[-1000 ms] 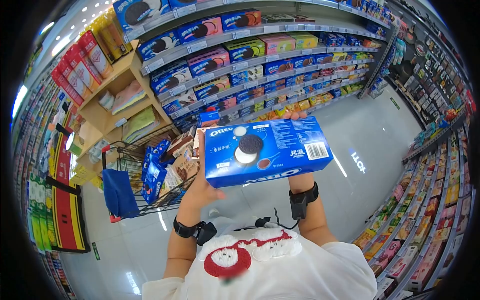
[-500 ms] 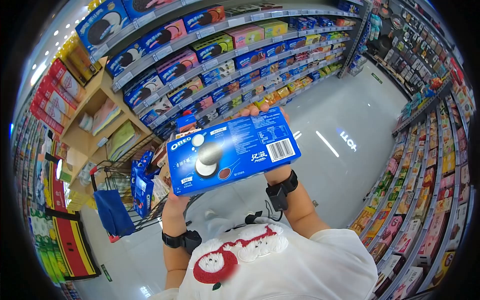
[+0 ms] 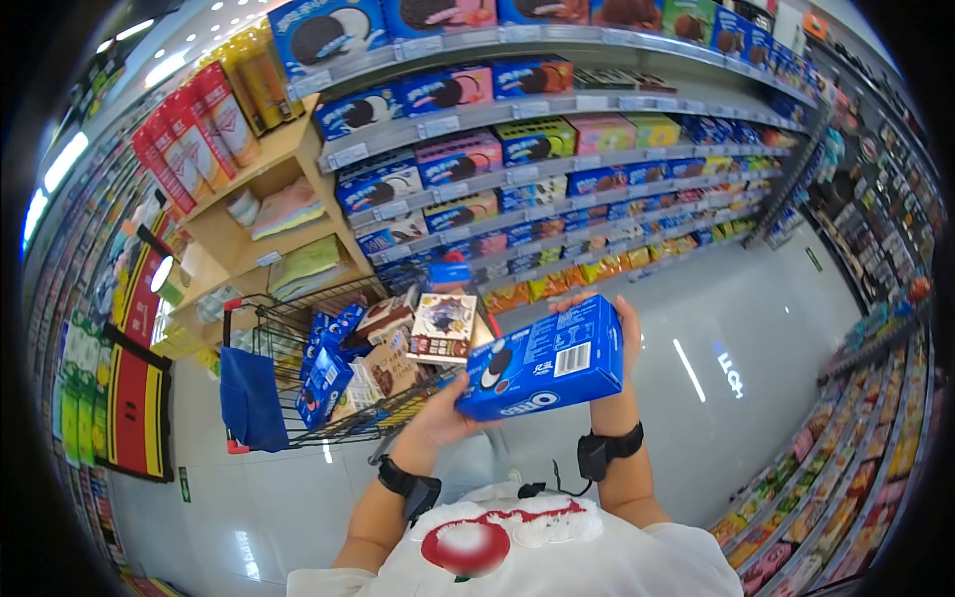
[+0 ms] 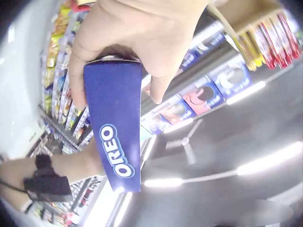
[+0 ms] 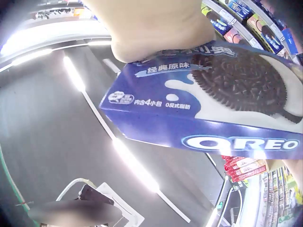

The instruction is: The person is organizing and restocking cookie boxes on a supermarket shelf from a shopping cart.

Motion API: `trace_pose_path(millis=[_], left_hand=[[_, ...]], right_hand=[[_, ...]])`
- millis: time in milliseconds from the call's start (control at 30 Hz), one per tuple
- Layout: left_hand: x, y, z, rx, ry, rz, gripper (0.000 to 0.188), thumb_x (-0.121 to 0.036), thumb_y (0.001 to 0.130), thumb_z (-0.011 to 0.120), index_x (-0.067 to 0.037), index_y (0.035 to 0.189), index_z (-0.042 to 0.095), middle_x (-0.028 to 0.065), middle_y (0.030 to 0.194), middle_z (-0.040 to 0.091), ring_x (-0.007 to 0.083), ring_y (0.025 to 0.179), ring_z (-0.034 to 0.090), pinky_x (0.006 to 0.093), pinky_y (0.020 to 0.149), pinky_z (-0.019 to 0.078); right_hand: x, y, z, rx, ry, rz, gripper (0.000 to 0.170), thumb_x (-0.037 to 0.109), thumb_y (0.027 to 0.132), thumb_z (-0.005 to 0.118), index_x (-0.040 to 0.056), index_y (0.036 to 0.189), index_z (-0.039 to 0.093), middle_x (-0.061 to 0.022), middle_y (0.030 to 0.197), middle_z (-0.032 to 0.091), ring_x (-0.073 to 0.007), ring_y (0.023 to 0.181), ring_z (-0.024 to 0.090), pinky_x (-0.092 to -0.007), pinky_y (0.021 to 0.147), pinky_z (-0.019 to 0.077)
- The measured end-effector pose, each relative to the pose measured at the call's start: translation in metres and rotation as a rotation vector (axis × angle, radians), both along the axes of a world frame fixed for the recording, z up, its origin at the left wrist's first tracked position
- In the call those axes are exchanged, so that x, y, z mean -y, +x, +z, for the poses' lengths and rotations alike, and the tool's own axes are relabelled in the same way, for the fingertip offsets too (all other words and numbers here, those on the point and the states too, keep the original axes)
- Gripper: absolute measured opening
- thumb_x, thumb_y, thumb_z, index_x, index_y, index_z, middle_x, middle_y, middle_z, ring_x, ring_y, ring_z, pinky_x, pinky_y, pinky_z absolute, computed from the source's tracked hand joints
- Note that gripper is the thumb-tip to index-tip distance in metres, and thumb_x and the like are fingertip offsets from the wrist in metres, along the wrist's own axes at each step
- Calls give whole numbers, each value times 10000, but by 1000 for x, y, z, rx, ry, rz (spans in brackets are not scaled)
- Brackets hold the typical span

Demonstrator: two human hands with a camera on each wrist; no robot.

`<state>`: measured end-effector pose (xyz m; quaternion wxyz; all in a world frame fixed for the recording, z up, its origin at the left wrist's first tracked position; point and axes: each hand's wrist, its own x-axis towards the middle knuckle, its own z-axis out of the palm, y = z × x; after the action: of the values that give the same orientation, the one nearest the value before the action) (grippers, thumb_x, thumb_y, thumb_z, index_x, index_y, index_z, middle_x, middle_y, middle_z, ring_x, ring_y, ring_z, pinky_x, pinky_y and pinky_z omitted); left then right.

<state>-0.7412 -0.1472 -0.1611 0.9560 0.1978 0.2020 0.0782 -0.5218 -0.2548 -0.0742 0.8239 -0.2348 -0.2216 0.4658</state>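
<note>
A blue Oreo cookie box [image 3: 527,396] is held up in front of the chest between both hands. My left hand [image 3: 443,413] grips its left end; in the left wrist view the thumb and fingers of that hand [image 4: 137,33] wrap round opposite sides of the box [image 4: 113,113]. At the far right end my right hand [image 3: 627,343] holds the box, with fingertips showing over its top edge. The right wrist view shows this hand [image 5: 156,28] against the large cookie picture side of the box [image 5: 180,99]. A barcode faces up in the head view.
A shopping cart [image 3: 261,333] with a blue cloth flap [image 3: 251,398] stands at the left, loaded with several snack packages [image 3: 393,363]. Behind it run shelves [image 3: 438,124] of cookie boxes. A wooden stand [image 3: 288,149] is at the upper left, and more shelves [image 3: 796,497] line the right.
The box has come lower and turned, so its barcode end faces me more. My right hand has shifted to the right end. The head view swung left, then back right.
</note>
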Motion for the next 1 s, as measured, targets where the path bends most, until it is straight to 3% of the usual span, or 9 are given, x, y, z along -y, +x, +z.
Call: trace_pose_path(millis=[200, 233, 433, 533, 600, 667, 800, 867, 1000], left_hand=[[-38, 18, -37, 301, -469, -93, 475, -421, 918, 446, -103, 1270, 442, 165, 1222, 502, 355, 1058, 510, 463, 805, 480], [-48, 26, -35, 336, -472, -92, 495, -430, 915, 441, -91, 1275, 433, 174, 1201, 508, 376, 1047, 504, 448, 783, 486], [-110, 69, -36, 474, -441, -100, 644, -450, 877, 472, -19, 1331, 319, 221, 1217, 430, 314, 927, 510, 400, 691, 515], [-142, 77, -18, 398, -303, -86, 755, -503, 847, 493, 21, 1345, 275, 245, 1204, 409, 279, 864, 521, 380, 662, 521], [-164, 82, 0, 350, -233, -102, 774, -524, 841, 495, 18, 1348, 274, 246, 1205, 412, 277, 858, 528, 383, 685, 518], [-193, 91, 7, 628, -144, -284, 664, -453, 893, 468, -20, 1364, 290, 229, 1334, 393, 296, 1077, 546, 383, 889, 476], [-261, 68, 37, 105, 735, 359, 537, -325, 902, 513, -37, 1326, 353, 125, 1215, 509, 222, 1069, 531, 343, 894, 450], [-298, 49, 48, 175, 430, 586, 456, -242, 903, 503, -43, 1296, 384, 106, 1185, 522, 204, 1077, 510, 336, 909, 437], [-289, 20, 127, -50, 1283, 945, 555, -221, 759, 651, -46, 1246, 451, 121, 1173, 528, 249, 1149, 452, 367, 967, 357]], right_hand=[[-54, -1, 0, 236, 122, -20, 746, 607, 855, 377, 7, 1299, 382, -193, 1260, 482, -294, 1183, 459, -397, 949, 408], [-66, 9, -14, 260, 141, 51, 765, 528, 823, 538, 19, 1345, 308, -122, 1351, 388, -242, 1252, 372, -400, 1042, 279], [-149, 47, -57, 919, -82, 236, 886, 142, 623, 828, 41, 1345, 325, -78, 1340, 399, -200, 1273, 333, -389, 1051, 255], [-194, 62, -54, 878, -94, 450, 910, 26, 579, 828, 50, 1341, 330, -66, 1327, 413, -188, 1252, 357, -377, 1035, 287], [-216, 60, -38, 907, -64, 310, 834, 125, 534, 868, 35, 1246, 444, -52, 1185, 528, -163, 1116, 472, -333, 936, 384], [-240, 60, -20, 921, -6, 267, 804, 177, 491, 893, 27, 1178, 503, -44, 1097, 576, -146, 1037, 512, -313, 878, 419], [-281, 59, 4, 1134, 5, 1, 688, 235, 475, 893, 36, 1043, 562, -40, 952, 612, -138, 905, 561, -294, 809, 444], [-289, 55, 24, 1349, -85, -121, 650, 233, 466, 883, 54, 1009, 574, -47, 942, 608, -171, 906, 570, -317, 816, 441], [-311, 49, 42, 1760, 3, -493, 595, 208, 420, 849, 96, 946, 593, -44, 934, 594, -235, 899, 561, -368, 840, 419]])
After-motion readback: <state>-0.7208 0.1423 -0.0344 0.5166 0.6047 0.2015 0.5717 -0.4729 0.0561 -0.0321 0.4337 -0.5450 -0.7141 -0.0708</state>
